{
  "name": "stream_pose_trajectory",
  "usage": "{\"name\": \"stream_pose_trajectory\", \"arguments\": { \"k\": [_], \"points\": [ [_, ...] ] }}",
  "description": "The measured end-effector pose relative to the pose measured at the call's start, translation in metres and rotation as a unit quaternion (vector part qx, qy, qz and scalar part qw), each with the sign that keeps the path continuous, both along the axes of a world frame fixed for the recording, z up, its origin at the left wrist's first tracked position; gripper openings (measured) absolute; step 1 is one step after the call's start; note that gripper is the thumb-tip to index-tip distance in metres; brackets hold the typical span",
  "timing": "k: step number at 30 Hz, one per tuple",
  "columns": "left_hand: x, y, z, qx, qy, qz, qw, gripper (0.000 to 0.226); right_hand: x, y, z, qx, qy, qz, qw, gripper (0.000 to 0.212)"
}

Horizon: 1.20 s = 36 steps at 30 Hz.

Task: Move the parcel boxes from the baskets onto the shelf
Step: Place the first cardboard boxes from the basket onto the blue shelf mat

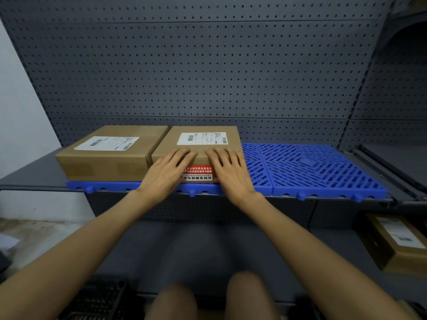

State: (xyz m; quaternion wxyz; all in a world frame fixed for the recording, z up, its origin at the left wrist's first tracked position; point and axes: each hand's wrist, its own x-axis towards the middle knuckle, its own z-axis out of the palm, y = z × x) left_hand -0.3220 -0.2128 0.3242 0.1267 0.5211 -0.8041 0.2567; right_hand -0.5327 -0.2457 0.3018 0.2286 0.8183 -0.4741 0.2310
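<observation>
Both hands are laid flat on the mid parcel box, at its front edge. Left hand & right hand are wide open, fingers straight, nothing gripped. A red sticker is seen between them. A 2nd box is touching on the left. Both are set on the blue mat on the shelf. A basket is seen below the left arm

Dim, even light (edges warped, corners blurred)
</observation>
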Motion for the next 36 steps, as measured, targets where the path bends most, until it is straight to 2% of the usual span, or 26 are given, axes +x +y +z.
{"name": "stream_pose_trajectory", "arguments": {
  "k": [9, 14, 18, 25, 36],
  "points": [
    [0.005, 0.001, -0.001, 0.006, -0.006, 0.002, 1.0, 0.085, 0.003, 0.003, 0.003, 0.019, 0.01, -0.012, 1.0, 0.092],
    [0.012, 0.004, 0.0, 0.013, -0.016, -0.005, 1.0, 0.087, 0.009, 0.012, 0.009, 0.016, 0.017, 0.003, 1.0, 0.084],
    [0.028, 0.018, 0.004, 0.003, -0.026, -0.006, 1.0, 0.09, 0.024, 0.026, 0.016, 0.008, 0.025, 0.045, 0.999, 0.078],
    [0.088, 0.066, -0.006, 0.003, -0.033, 0.026, 0.999, 0.082, 0.08, 0.057, 0.011, 0.005, 0.019, 0.143, 0.989, 0.068],
    [0.206, 0.17, -0.076, 0.086, -0.035, 0.151, 0.984, 0.081, 0.202, 0.115, -0.047, 0.124, 0.083, 0.25, 0.957, 0.066]
  ]
}}
